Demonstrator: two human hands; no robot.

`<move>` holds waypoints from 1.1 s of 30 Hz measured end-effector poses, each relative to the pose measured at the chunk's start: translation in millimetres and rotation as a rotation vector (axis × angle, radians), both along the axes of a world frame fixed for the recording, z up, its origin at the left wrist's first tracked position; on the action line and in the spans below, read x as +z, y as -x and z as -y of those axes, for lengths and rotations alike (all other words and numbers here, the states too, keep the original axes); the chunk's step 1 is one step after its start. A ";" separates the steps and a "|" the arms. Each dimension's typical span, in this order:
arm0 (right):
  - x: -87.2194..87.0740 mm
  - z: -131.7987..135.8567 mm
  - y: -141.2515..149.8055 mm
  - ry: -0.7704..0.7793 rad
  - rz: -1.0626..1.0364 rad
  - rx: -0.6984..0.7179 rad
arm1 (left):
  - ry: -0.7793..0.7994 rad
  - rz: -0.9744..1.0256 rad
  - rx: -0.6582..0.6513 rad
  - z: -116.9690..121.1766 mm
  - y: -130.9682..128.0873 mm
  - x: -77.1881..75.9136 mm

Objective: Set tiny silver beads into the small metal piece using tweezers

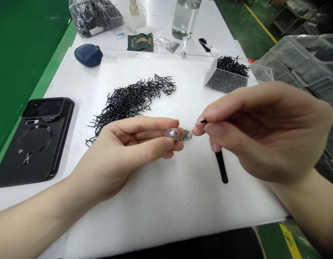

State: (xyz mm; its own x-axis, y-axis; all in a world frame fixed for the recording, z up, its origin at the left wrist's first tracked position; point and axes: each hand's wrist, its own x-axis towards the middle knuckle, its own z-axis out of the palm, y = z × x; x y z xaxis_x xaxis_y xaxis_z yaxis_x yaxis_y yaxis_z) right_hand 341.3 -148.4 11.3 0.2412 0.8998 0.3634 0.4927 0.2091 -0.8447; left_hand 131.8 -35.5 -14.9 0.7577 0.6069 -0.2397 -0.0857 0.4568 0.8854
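Between the thumb and fingers of my left hand (pixel 131 144) is a small clear block (pixel 172 133) with a shiny metal centre. My right hand (pixel 263 133), just to its right, pinches a tiny black piece (pixel 203 121) between thumb and forefinger; most of that piece is hidden by the fingertips. The two hands are apart. Beneath them a little heap of tiny metal bits (pixel 186 134) lies on the white foam mat (pixel 155 208). A black tool handle (pixel 221 167), perhaps of tweezers, shows below my right hand, its upper end hidden.
Thin bent black pieces (pixel 131 99) lie in a long pile behind my left hand. A clear bin (pixel 225 81) holds more. Around the mat are a black phone (pixel 34 140), a blue air blower (pixel 88 55), a green packet (pixel 140 42), a liquid-filled bottle (pixel 185 19) and clear trays (pixel 304 61).
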 end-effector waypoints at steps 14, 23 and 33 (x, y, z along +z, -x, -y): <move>-3.5 -0.7 -3.4 0.003 0.057 0.011 | -0.034 0.015 -0.009 -1.8 -2.0 -1.5; -12.3 3.1 4.5 -0.089 0.050 -0.088 | 0.054 0.018 -0.003 -1.3 -1.6 -4.1; -17.9 10.4 10.6 -0.092 0.048 -0.092 | 0.038 -0.009 -0.001 -0.3 -0.5 -1.2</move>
